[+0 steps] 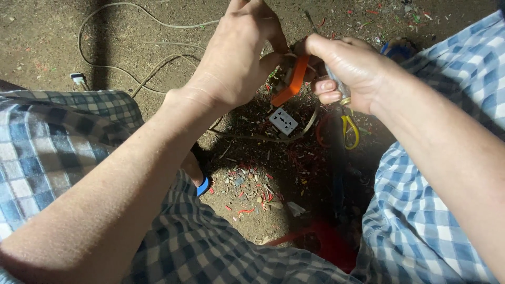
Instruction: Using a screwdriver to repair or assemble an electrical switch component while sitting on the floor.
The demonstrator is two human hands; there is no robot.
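Both hands meet above the dirt floor (47,37): the left hand (236,58) pinches the orange plastic part (292,80), and the right hand (350,68) is clenched on a thin clear-handled tool (336,84). The part looks light, rigid and small, best held by its edges. Its long axis slants from upper right to lower left, above the white socket plate (284,121).

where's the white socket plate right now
In the head view the white socket plate lies on the dirt ground at centre, just below both hands, left of the yellow-handled tool.

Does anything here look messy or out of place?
Yes. Red and pale wire scraps litter the dirt floor between the knees, around a white socket lying loose there. Both hands hold an orange part.
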